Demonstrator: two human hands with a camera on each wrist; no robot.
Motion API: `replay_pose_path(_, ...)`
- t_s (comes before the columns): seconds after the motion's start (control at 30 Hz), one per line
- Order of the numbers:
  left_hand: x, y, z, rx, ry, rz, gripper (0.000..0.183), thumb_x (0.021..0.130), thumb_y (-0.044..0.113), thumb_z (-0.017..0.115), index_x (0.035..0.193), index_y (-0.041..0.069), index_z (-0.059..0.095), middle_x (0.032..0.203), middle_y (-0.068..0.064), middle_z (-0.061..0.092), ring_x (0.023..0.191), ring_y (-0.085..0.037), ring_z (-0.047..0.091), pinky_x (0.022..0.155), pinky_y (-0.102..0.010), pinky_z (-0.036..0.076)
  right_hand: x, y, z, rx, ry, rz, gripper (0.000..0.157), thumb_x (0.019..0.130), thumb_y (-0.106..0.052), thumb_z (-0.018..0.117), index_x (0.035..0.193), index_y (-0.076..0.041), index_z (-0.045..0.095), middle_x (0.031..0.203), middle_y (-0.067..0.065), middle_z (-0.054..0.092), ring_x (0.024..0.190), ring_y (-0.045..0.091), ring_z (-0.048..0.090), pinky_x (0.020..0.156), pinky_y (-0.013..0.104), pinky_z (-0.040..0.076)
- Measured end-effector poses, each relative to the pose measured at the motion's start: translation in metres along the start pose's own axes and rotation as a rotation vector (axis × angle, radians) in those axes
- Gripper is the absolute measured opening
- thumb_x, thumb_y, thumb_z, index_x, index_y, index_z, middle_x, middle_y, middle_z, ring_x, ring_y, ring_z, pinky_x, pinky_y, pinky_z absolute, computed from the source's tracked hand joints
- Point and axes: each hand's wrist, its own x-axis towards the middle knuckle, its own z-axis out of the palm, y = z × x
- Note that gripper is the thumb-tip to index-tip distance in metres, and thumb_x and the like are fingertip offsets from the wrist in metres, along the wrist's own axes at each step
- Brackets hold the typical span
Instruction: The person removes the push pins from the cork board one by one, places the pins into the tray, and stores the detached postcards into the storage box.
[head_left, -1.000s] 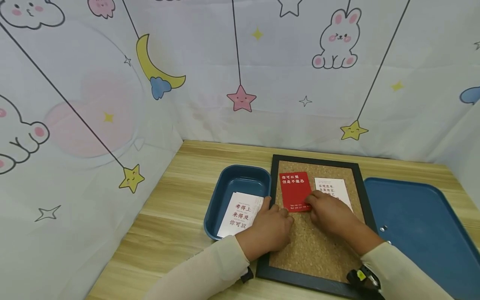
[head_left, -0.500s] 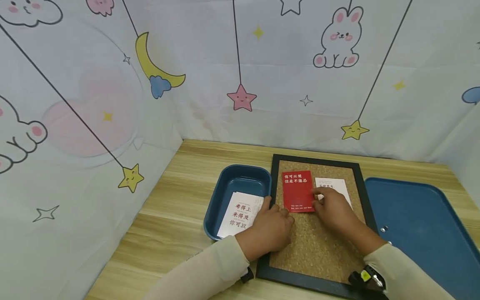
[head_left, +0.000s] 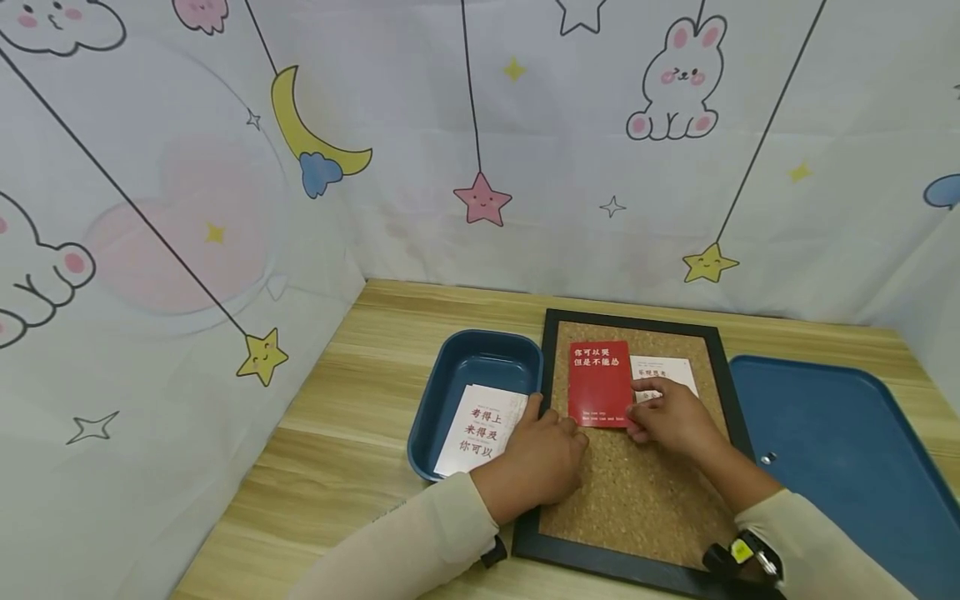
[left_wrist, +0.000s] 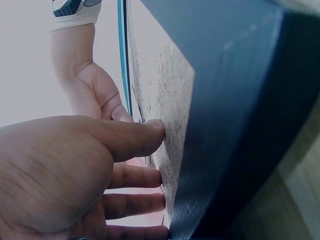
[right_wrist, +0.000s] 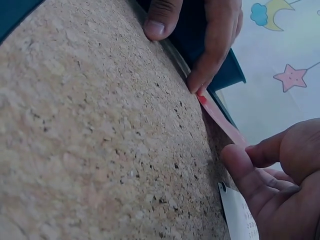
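A red card (head_left: 600,383) with white lettering lies over the upper left of the framed corkboard (head_left: 622,508). My right hand (head_left: 671,421) pinches its lower right edge between thumb and finger; the right wrist view shows that card (right_wrist: 220,120) edge-on, slightly raised from the cork. Partly behind the right hand is a white card (head_left: 667,367) on the board. My left hand (head_left: 543,458) rests across the board's left side, fingertips close to the red card's lower left corner. In the left wrist view its fingers (left_wrist: 132,205) reach out straight against the cork.
Left of the board stands a blue bin (head_left: 423,408) holding white printed cards (head_left: 476,429). To the right lies a blue tray (head_left: 825,433) with a small shiny pin (head_left: 768,458). A patterned cloth (head_left: 570,242) hangs behind the wooden table (head_left: 322,467).
The red card has shifted a little to the right and turned from tilted to nearly straight. My right hand moved right and now pinches its edge. The left hand stays put.
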Motion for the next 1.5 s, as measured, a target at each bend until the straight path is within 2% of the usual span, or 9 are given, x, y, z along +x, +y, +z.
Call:
replay_pose_path(0.2, 0.001, 0.000, 0.001, -0.009, -0.006, 0.005, 0.047, 0.089, 0.051, 0.074, 0.128, 0.025, 0.070, 0.128, 0.005, 0.066, 0.121, -0.020, 0.056, 0.117, -0.054, 0.019, -0.001, 0.002, -0.003, 0.049, -0.024, 0.010, 0.050, 0.099, -0.002, 0.062, 0.143, 0.011, 0.043, 0.091, 0.015, 0.073, 0.072, 0.023, 0.073, 0.064, 0.036, 0.061)
replay_pose_path(0.43, 0.002, -0.002, 0.000, -0.039, -0.014, 0.000, 0.048, 0.088, 0.051, 0.075, 0.128, 0.026, 0.070, 0.131, 0.005, 0.064, 0.122, -0.020, 0.055, 0.118, -0.054, 0.018, -0.001, 0.006, -0.005, 0.216, -0.059, 0.026, 0.053, 0.100, 0.000, 0.060, 0.148, 0.008, 0.038, 0.098, 0.017, 0.072, 0.079, 0.025, 0.073, 0.070, 0.036, 0.061)
replay_pose_path(0.57, 0.000, -0.003, -0.002, -0.055, -0.007, 0.005, 0.048, 0.089, 0.049, 0.075, 0.130, 0.025, 0.069, 0.132, 0.003, 0.064, 0.124, -0.020, 0.054, 0.118, -0.054, 0.019, -0.002, 0.008, -0.006, 0.271, -0.071, 0.022, 0.055, 0.101, -0.001, 0.059, 0.150, 0.008, 0.036, 0.099, 0.018, 0.071, 0.080, 0.026, 0.073, 0.071, 0.037, 0.061)
replay_pose_path(0.77, -0.004, -0.007, -0.008, -0.069, 0.039, 0.014, 0.045, 0.094, 0.045, 0.070, 0.133, 0.023, 0.067, 0.138, 0.002, 0.061, 0.129, -0.021, 0.051, 0.117, -0.052, 0.024, -0.003, 0.009, -0.009, 0.333, -0.082, 0.000, 0.056, 0.101, 0.002, 0.058, 0.151, 0.008, 0.033, 0.098, 0.017, 0.071, 0.080, 0.024, 0.073, 0.073, 0.036, 0.061)
replay_pose_path(1.13, -0.009, -0.015, -0.010, -0.098, 0.125, 0.028, 0.047, 0.095, 0.045, 0.068, 0.136, 0.022, 0.065, 0.140, 0.003, 0.060, 0.131, -0.020, 0.048, 0.111, -0.046, 0.033, -0.009, 0.007, -0.013, 0.402, -0.098, -0.016, 0.058, 0.101, 0.002, 0.058, 0.152, 0.008, 0.030, 0.102, 0.017, 0.071, 0.082, 0.025, 0.074, 0.074, 0.037, 0.061)
replay_pose_path(1.5, -0.021, -0.025, -0.014, -0.143, 0.204, 0.052, 0.046, 0.095, 0.048, 0.069, 0.134, 0.024, 0.067, 0.144, 0.004, 0.058, 0.136, -0.021, 0.046, 0.112, -0.046, 0.034, -0.016, 0.006, -0.014, 0.434, -0.104, -0.008, 0.061, 0.101, 0.000, 0.061, 0.152, 0.006, 0.030, 0.103, 0.015, 0.071, 0.082, 0.025, 0.074, 0.075, 0.036, 0.061)
